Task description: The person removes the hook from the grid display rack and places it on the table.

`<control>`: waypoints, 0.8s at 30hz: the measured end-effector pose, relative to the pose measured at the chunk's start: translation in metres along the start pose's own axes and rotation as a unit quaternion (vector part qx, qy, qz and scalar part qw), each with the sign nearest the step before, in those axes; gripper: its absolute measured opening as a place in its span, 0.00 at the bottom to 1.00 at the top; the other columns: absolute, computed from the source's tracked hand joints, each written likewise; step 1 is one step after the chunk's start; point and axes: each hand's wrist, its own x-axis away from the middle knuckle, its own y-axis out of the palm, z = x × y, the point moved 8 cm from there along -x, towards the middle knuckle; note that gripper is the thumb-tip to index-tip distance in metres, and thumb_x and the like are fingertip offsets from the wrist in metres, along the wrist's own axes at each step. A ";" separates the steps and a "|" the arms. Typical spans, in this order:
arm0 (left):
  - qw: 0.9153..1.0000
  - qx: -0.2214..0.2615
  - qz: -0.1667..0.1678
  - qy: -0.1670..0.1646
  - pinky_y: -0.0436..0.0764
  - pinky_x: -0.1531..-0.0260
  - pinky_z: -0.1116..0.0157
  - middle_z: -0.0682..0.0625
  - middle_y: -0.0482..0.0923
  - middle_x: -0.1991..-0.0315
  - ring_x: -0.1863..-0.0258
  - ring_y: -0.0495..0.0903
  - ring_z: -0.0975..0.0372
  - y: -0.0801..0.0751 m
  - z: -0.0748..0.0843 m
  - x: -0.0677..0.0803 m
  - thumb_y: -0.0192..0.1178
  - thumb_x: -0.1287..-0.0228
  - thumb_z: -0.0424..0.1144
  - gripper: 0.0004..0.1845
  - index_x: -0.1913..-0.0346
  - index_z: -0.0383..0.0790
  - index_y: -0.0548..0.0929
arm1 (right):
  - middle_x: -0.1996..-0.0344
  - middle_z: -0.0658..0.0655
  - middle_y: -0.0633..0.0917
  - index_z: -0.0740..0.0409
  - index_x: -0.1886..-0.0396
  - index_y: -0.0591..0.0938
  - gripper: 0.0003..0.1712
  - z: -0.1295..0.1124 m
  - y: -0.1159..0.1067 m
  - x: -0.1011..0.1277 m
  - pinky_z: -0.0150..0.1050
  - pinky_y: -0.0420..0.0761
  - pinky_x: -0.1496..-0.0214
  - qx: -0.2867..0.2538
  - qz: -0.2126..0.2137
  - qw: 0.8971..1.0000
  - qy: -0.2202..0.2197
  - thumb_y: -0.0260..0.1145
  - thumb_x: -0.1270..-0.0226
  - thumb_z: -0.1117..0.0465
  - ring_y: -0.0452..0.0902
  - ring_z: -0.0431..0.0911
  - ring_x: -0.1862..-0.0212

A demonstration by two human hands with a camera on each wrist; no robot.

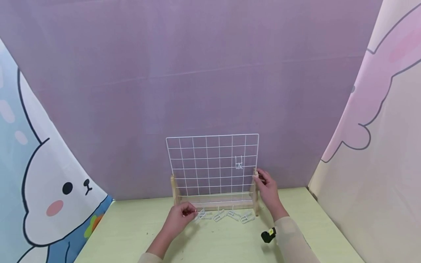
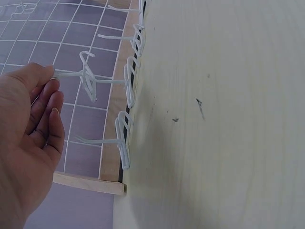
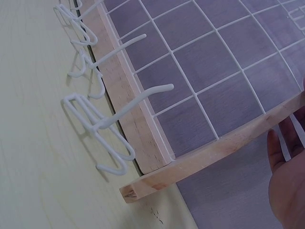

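Low in the head view, our left hand [image 1: 179,218] pinches one white wire hook [image 2: 88,76] by its prong, lifted off the pale green table [image 1: 131,233]. The other white wire hooks [image 1: 230,216] lie in a row just right of it, touching the table beside the wooden base [image 1: 215,201]. Farther up, right of centre, our right hand [image 1: 267,188] curls round the rack's wooden right post, likely steadying the upright white wire grid panel [image 1: 210,164], where a single hook [image 1: 239,163] hangs.
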 end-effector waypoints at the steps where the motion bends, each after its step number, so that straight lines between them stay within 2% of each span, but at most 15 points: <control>1: 1.000 -0.002 0.000 -0.001 0.85 0.61 0.68 0.58 0.85 0.64 0.65 0.82 0.65 0.000 0.000 0.000 0.76 0.29 0.33 0.07 0.61 0.47 0.88 | 0.36 0.73 0.82 0.71 0.28 0.80 0.23 0.001 0.000 0.000 0.26 0.85 0.47 0.001 0.000 1.000 0.003 0.67 0.18 0.70 0.81 0.38 0.48; 11: 1.000 0.003 0.010 -0.005 0.84 0.63 0.68 0.57 0.86 0.65 0.66 0.82 0.65 -0.002 -0.002 0.005 0.76 0.30 0.32 0.07 0.62 0.46 0.89 | 0.36 0.73 0.81 0.70 0.28 0.80 0.23 0.001 0.000 -0.001 0.26 0.85 0.47 -0.007 0.000 1.000 0.009 0.68 0.18 0.69 0.81 0.39 0.48; 24: 1.000 -0.002 0.005 -0.006 0.84 0.65 0.69 0.57 0.86 0.67 0.68 0.81 0.66 0.000 -0.017 0.008 0.76 0.30 0.32 0.06 0.63 0.45 0.89 | 0.34 0.72 0.80 0.69 0.27 0.80 0.23 0.004 0.001 -0.001 0.26 0.85 0.46 -0.015 -0.002 1.000 0.024 0.67 0.17 0.70 0.81 0.39 0.47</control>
